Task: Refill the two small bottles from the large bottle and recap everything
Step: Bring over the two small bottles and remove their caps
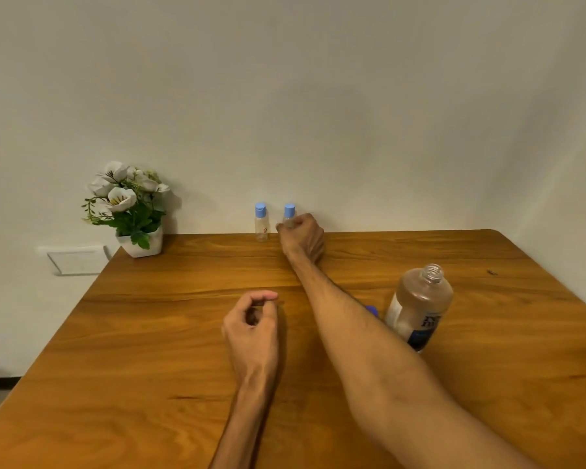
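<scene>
A potted plant [132, 211] with white flowers stands at the far left corner of the wooden tabletop [170, 333], hard against the pale wall [285, 96]; a white wall plate [77, 260] shows just beyond the table's left edge. Along the far edge, near its middle, two small clear bottles stand upright side by side, apart from each other, each with a blue cap on; the left small bottle [261, 223] stands free, untouched. The right small bottle [289, 216] is in the grip of the right hand [301, 236], whose fingers [286, 226] are wrapped around its body from the right side, leaving the cap and neck clear above the knuckles; the right forearm stretches diagonally from the near right edge across the tabletop to reach it. The left hand [254, 319] hovers or rests over the middle of the tabletop, fingers curled loosely toward the thumb, holding nothing that can be seen. Toward the right side, just beside the right forearm, the large bottle [420, 306] stands uncapped, its threaded mouth open, its label partly turned away; a small patch of blue [372, 310] peeks out between the forearm and the bottle's base, too hidden to identify.
</scene>
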Tool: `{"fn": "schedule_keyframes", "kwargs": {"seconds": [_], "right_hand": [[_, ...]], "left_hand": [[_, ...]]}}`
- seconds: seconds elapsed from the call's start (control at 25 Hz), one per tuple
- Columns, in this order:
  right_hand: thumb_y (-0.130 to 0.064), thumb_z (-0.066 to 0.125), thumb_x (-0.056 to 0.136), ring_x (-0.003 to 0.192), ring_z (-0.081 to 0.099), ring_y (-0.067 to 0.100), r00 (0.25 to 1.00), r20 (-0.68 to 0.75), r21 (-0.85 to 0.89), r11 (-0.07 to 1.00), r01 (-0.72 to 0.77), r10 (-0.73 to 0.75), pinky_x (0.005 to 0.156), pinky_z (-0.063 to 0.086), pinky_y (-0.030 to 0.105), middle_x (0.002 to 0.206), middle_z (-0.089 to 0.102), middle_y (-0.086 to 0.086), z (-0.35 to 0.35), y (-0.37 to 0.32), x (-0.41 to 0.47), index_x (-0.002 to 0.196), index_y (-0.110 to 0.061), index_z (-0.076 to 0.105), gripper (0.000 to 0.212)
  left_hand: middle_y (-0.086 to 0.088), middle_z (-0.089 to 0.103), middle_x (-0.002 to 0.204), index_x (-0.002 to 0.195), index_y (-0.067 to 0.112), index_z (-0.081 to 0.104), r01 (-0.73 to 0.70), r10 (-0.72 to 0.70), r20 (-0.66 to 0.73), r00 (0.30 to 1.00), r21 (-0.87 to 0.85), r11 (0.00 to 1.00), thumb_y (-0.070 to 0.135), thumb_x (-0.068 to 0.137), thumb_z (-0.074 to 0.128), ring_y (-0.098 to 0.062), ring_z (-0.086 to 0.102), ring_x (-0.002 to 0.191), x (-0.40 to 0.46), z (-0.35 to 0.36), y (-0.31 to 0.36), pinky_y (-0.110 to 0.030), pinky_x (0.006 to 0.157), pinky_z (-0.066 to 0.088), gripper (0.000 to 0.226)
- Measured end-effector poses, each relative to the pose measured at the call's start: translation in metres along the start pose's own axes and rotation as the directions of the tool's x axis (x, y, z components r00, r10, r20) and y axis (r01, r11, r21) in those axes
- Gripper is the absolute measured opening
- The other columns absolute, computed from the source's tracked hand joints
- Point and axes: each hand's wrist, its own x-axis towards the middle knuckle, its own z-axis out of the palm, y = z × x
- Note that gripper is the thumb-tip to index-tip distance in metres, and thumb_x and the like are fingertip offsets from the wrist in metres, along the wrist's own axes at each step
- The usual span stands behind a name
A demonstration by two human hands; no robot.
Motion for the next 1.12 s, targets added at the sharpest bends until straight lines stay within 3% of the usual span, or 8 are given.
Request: {"fn": "schedule_keyframes", "kwargs": {"seconds": [0.24, 0.4, 0.48, 0.6, 0.72, 0.84, 1.0, 1.12], "right_hand": [[-0.041, 0.08, 0.082, 0.084, 0.071, 0.013, 0.999, -0.012, 0.138, 0.99, 0.039, -0.038, 0.073, 0.058, 0.032, 0.094, 0.077, -0.008, -0.014, 0.017, -0.024, 0.099, -0.025, 0.074, 0.024], [-0.056, 0.072, 0.083, 0.08, 0.07, 0.003, 0.981, 0.126, 0.239, 0.964, 0.115, -0.148, 0.074, 0.06, 0.034, 0.084, 0.075, -0.014, -0.056, 0.036, -0.082, 0.089, -0.034, 0.07, 0.022], [-0.055, 0.07, 0.088, 0.078, 0.068, 0.002, 0.958, 0.214, 0.312, 0.943, 0.119, -0.191, 0.071, 0.059, 0.032, 0.084, 0.074, -0.014, -0.09, 0.048, -0.118, 0.095, -0.036, 0.071, 0.02], [-0.042, 0.07, 0.094, 0.075, 0.067, 0.007, 0.921, 0.305, 0.45, 0.889, 0.086, -0.243, 0.067, 0.058, 0.032, 0.082, 0.072, -0.01, -0.14, 0.065, -0.154, 0.11, -0.032, 0.073, 0.019], [-0.02, 0.074, 0.093, 0.07, 0.066, 0.007, 0.861, 0.407, 0.578, 0.816, 0.015, -0.304, 0.061, 0.054, 0.025, 0.081, 0.074, -0.004, -0.175, 0.082, -0.172, 0.117, -0.017, 0.073, 0.024], [-0.016, 0.074, 0.091, 0.075, 0.065, 0.015, 0.776, 0.571, 0.641, 0.736, -0.218, -0.268, 0.07, 0.053, 0.029, 0.091, 0.077, 0.01, -0.193, 0.088, -0.173, 0.118, -0.009, 0.073, 0.028], [-0.025, 0.066, 0.096, 0.093, 0.063, 0.018, 0.519, 0.786, 0.58, 0.692, -0.43, -0.336, 0.084, 0.05, 0.032, 0.108, 0.073, 0.013, -0.205, 0.091, -0.159, 0.128, -0.002, 0.067, 0.04], [-0.025, 0.064, 0.095, 0.093, 0.063, 0.016, 0.482, 0.791, 0.593, 0.667, -0.451, -0.377, 0.084, 0.048, 0.033, 0.109, 0.073, 0.014, -0.205, 0.094, -0.157, 0.129, -0.002, 0.067, 0.042]], "left_hand": [[-0.01, 0.072, 0.075, 0.081, 0.027, 0.077, 0.001, -0.001, -0.006, 1.0, -0.003, 1.0, 0.003, 0.087, 0.066, -0.023, 0.056, 0.06, 0.0, 0.0, 0.002, -0.048, 0.055, 0.053, 0.027], [-0.004, 0.076, 0.083, 0.086, 0.029, 0.077, 0.008, -0.008, 0.001, 1.0, -0.051, 0.999, 0.014, 0.088, 0.063, -0.024, 0.062, 0.069, 0.002, -0.002, 0.001, -0.051, 0.065, 0.057, 0.02], [-0.004, 0.077, 0.092, 0.093, 0.029, 0.077, 0.027, -0.024, 0.038, 0.999, -0.072, 0.997, 0.009, 0.097, 0.064, -0.023, 0.066, 0.08, 0.001, -0.004, 0.001, -0.049, 0.073, 0.057, 0.024], [-0.002, 0.075, 0.09, 0.104, 0.019, 0.076, 0.106, -0.07, 0.167, 0.984, -0.217, 0.97, 0.01, 0.102, 0.06, -0.016, 0.064, 0.074, -0.008, -0.006, 0.014, -0.036, 0.066, 0.051, 0.018], [-0.008, 0.075, 0.098, 0.114, 0.006, 0.074, 0.316, -0.164, 0.442, 0.882, -0.296, 0.901, 0.03, 0.104, 0.052, -0.017, 0.068, 0.08, -0.018, -0.006, 0.033, -0.032, 0.067, 0.053, 0.034], [-0.019, 0.069, 0.108, 0.119, -0.001, 0.073, 0.536, -0.17, 0.718, 0.675, -0.318, 0.782, 0.036, 0.102, 0.049, -0.022, 0.064, 0.076, -0.025, -0.006, 0.045, -0.039, 0.065, 0.054, 0.047], [-0.017, 0.059, 0.098, 0.112, -0.002, 0.075, 0.677, -0.115, 0.819, 0.562, -0.375, 0.633, 0.037, 0.098, 0.059, -0.016, 0.059, 0.066, -0.022, -0.015, 0.056, -0.031, 0.057, 0.055, 0.045], [-0.021, 0.064, 0.106, 0.124, -0.006, 0.07, 0.667, -0.025, 0.865, 0.501, -0.368, 0.648, 0.039, 0.095, 0.069, -0.021, 0.063, 0.078, -0.015, -0.025, 0.057, -0.033, 0.064, 0.055, 0.053]]}}
